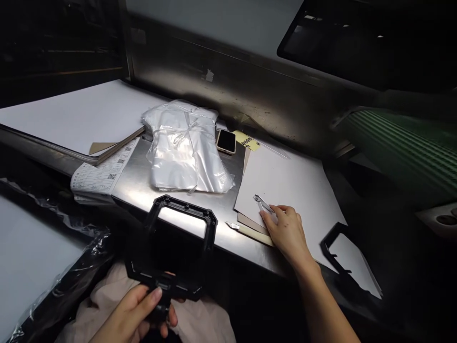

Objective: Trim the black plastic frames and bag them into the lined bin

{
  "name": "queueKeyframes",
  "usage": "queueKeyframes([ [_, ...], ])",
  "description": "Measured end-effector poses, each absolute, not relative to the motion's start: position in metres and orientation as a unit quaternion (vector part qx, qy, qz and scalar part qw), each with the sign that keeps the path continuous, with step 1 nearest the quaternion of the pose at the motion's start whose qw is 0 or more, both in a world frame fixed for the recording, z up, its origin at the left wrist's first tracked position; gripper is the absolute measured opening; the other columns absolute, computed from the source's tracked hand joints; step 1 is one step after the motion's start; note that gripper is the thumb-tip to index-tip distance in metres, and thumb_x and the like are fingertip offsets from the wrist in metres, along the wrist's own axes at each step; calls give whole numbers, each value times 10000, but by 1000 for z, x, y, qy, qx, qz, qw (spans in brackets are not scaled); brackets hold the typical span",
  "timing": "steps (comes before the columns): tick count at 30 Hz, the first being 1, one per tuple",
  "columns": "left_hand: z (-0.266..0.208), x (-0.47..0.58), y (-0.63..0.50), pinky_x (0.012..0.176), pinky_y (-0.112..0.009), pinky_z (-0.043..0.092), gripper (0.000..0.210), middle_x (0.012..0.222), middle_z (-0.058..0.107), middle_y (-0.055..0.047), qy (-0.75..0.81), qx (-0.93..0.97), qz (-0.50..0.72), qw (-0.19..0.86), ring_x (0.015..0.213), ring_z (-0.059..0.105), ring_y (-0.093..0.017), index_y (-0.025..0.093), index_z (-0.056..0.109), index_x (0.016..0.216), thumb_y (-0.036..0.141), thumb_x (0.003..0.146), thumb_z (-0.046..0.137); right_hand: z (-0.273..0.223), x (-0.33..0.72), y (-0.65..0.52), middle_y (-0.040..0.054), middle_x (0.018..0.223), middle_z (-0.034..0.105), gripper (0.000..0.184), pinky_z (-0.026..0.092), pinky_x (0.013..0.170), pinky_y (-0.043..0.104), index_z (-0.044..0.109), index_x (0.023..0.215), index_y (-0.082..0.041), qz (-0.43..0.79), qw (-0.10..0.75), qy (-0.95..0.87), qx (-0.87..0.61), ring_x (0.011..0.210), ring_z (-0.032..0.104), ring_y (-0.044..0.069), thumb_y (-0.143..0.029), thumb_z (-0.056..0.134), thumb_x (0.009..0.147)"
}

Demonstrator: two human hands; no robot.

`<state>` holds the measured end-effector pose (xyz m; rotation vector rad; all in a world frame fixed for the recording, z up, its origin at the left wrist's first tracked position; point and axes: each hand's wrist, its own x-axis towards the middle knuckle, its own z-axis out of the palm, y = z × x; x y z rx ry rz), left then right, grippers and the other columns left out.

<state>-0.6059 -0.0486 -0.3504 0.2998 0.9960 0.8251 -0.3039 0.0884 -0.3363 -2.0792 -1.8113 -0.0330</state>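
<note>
Over my lap, my left hand (137, 309) grips the lower end of a black plastic frame (210, 233) with cut corners and an open middle. My right hand (287, 228) is low over a stack of white sheets (285, 176), its fingers closed on the handles of small metal nippers (262, 202). The tip of the nippers points up and left, away from the palm. Just below that hand lies a craft knife (250, 232) with a pale yellow handle, its blade toward the left. Part of the nippers' handles is hidden by my fingers.
A tied bundle of clear plastic bags (178, 157) lies mid-table beside a phone (226, 141) and a yellow card (246, 139). Large white boards (78, 114) rest on printed labels (103, 178) at left. Another black frame part (330, 243) sits at right. A metal wall (214, 81) rises behind.
</note>
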Motion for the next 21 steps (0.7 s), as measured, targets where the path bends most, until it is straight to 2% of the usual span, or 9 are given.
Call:
queueKeyframes([
  [4, -347, -616, -45, 700, -288, 442, 159, 765, 678, -111, 413, 122, 343, 835, 734, 586, -185, 111, 650, 692, 225, 732, 548, -337, -299, 87, 124, 936, 532, 384, 415, 779, 400, 571, 1003, -100, -24, 207, -652, -729, 841, 502, 233, -350, 434, 746],
  [6, -344, -620, -42, 752, -308, 429, 168, 845, 673, -117, 384, 117, 339, 851, 811, 586, -204, 106, 662, 807, 179, 723, 537, -337, -298, 87, 109, 925, 539, 397, 441, 733, 359, 555, 1035, -100, -30, 228, -654, -720, 764, 528, 200, -342, 422, 749],
  [8, -341, -622, -40, 802, -321, 407, 266, 914, 664, -98, 364, 114, 330, 863, 867, 585, -210, 135, 628, 969, 161, 718, 544, -335, -298, 87, 86, 898, 546, 390, 451, 696, 336, 546, 1047, -119, -35, 248, -659, -709, 708, 533, 175, -340, 423, 750],
  [11, -340, -624, -37, 837, -349, 382, 401, 982, 647, -63, 331, 131, 322, 877, 919, 586, -224, 211, 528, 1126, 146, 731, 547, -326, -303, 82, 56, 803, 556, 353, 450, 657, 341, 566, 997, -145, -30, 265, -668, -695, 647, 523, 166, -354, 448, 739],
  [16, -339, -625, -43, 871, -416, 362, 414, 1048, 627, -84, 333, 206, 338, 856, 943, 583, -256, 239, 502, 1142, 201, 736, 573, -293, -338, 43, 13, 734, 565, 252, 466, 559, 262, 580, 921, -241, 42, 291, -693, -659, 608, 543, 135, -412, 477, 768],
  [18, -335, -625, -48, 885, -438, 356, 429, 1050, 631, -78, 343, 212, 346, 848, 940, 587, -260, 266, 511, 1131, 236, 714, 607, -280, -361, 19, 17, 734, 568, 234, 463, 484, 233, 572, 955, -270, 101, 302, -745, -586, 589, 556, 133, -389, 499, 768],
  [21, -325, -628, -53, 865, -431, 388, 473, 1059, 631, -60, 365, 177, 316, 858, 917, 600, -247, 289, 519, 1114, 246, 665, 661, -271, -392, -12, 23, 685, 559, 241, 445, 412, 218, 554, 988, -263, 115, 300, -822, -470, 545, 551, 131, -316, 532, 754],
])
